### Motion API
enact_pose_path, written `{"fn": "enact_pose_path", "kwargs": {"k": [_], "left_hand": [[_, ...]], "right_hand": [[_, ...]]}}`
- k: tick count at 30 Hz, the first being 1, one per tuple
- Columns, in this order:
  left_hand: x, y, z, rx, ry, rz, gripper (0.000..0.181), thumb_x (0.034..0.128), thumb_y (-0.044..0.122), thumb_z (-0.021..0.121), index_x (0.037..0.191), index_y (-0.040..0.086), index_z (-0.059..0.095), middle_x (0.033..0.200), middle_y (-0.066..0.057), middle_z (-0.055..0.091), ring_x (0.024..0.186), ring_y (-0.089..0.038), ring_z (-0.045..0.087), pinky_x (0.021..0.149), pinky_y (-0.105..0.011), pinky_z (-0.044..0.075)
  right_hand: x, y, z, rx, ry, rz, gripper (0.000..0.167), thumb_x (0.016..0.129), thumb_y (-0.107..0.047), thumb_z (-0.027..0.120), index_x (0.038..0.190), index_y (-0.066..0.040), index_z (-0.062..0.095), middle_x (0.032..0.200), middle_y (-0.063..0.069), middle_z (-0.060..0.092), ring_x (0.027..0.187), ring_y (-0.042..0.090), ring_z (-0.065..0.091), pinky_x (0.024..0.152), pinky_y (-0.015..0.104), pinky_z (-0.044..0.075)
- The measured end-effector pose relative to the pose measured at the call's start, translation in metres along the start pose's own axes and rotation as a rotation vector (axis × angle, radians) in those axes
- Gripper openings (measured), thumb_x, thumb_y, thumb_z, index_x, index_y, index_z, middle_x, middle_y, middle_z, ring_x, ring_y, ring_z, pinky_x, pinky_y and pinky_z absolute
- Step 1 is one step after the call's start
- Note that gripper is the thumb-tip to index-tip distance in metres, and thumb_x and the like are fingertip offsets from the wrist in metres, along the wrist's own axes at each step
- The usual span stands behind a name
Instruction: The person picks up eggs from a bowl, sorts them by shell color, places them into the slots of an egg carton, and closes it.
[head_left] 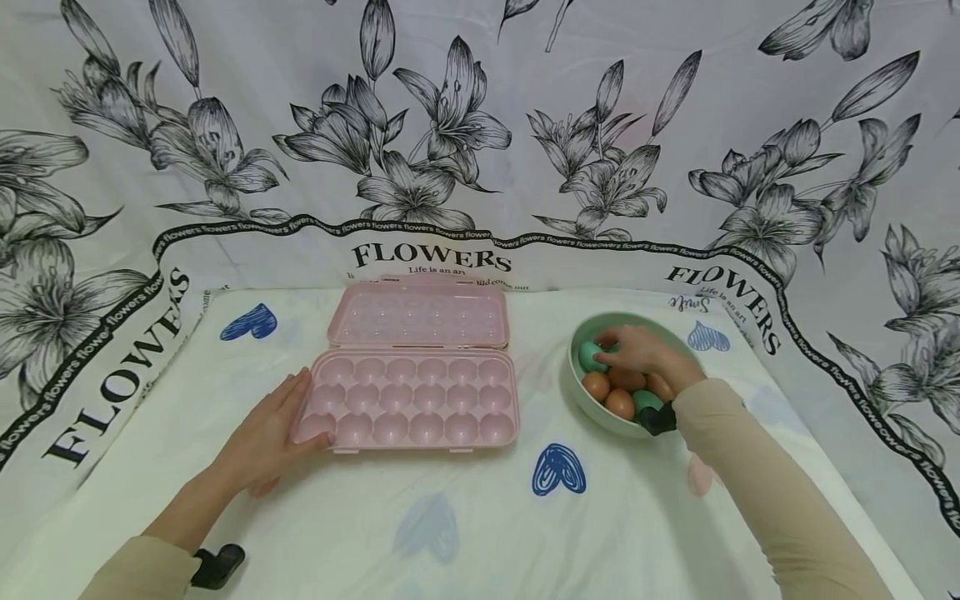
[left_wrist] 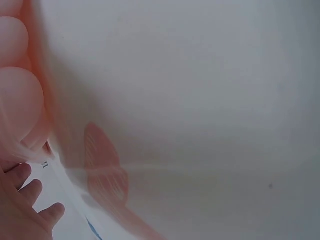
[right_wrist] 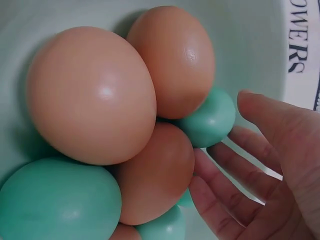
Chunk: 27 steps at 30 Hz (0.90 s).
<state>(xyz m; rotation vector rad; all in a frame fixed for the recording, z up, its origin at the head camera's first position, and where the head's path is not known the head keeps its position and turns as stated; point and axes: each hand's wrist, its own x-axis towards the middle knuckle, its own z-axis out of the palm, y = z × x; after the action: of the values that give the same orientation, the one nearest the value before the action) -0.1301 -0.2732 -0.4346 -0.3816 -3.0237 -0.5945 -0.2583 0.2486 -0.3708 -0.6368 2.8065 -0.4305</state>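
Note:
A pink egg carton (head_left: 416, 400) lies with its lid raised at the back, and its several cups hold nothing. My left hand (head_left: 266, 437) rests against the carton's left side, fingers extended and thumb at the front corner. In the left wrist view, part of that hand (left_wrist: 25, 200) shows beside the carton's rounded cups (left_wrist: 20, 102). Over a pale green bowl (head_left: 618, 318), my right hand (head_left: 637, 350) has its thumb and fingers about a green egg (right_wrist: 210, 120). Brown eggs (right_wrist: 92, 95) and another green egg (right_wrist: 60, 202) lie in the bowl near it.
A white cloth (head_left: 480, 517) with printed hearts covers the table. Behind it hangs a flower-printed sheet (head_left: 465, 125) with a black lettered border. Dark wrist straps (head_left: 217, 567) show at both sleeves.

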Motion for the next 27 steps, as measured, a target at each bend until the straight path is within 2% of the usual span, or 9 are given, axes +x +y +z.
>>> {"fn": "enact_pose_path", "kwargs": {"k": [11,27], "left_hand": [[-0.001,-0.001,0.004,0.007,-0.018,-0.012,0.106,0.0765,0.059,0.062,0.145,-0.006,0.013,0.146,-0.03,0.021,0.133,-0.047,0.021,0.103,-0.061,0.025],[-0.003,-0.003,0.009,-0.005,-0.021,-0.04,0.11,0.0751,0.063,0.061,0.147,-0.001,0.008,0.148,-0.029,0.018,0.134,-0.046,0.02,0.103,-0.061,0.025]], "right_hand": [[0.009,0.001,0.003,-0.033,-0.049,-0.01,0.04,0.086,-0.023,0.061,0.116,0.003,0.058,0.104,0.021,0.065,0.1,0.036,0.06,0.089,0.047,0.046],[0.015,0.002,0.008,0.011,-0.087,0.028,0.042,0.086,-0.023,0.062,0.119,0.001,0.055,0.107,0.023,0.064,0.103,0.037,0.059,0.09,0.049,0.045]]}}
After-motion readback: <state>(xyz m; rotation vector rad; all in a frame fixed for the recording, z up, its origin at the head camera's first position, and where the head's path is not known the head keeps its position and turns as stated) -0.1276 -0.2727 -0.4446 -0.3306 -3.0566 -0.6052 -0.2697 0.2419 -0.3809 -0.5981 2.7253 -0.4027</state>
